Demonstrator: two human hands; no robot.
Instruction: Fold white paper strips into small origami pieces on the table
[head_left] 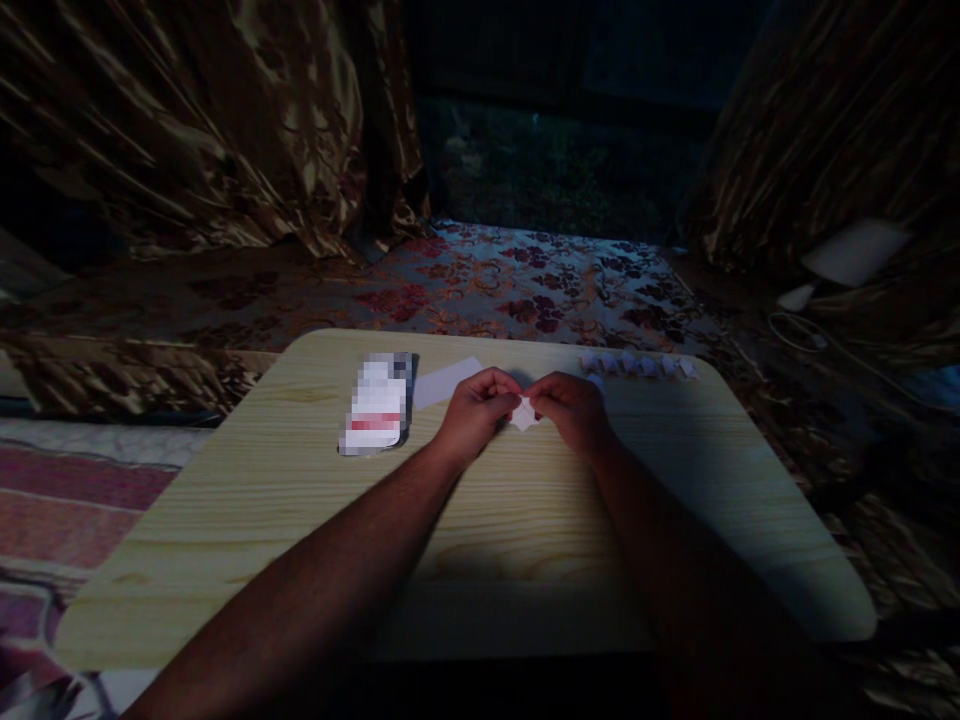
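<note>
Grip-wise, left hand [474, 412] and right hand [576, 412] are both pinching a small folded paper [523, 415] between them, over the far half of the wooden surface [517, 510]. Flat strip [442, 384] just left, phone [377, 403] beside it, row of little folded pieces [637, 364] off right.

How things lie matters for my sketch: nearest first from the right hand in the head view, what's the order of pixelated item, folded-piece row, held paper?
1. Held paper: touching the right hand.
2. Folded-piece row: beyond it, rightward.
3. Pixelated item: leftmost.
</note>
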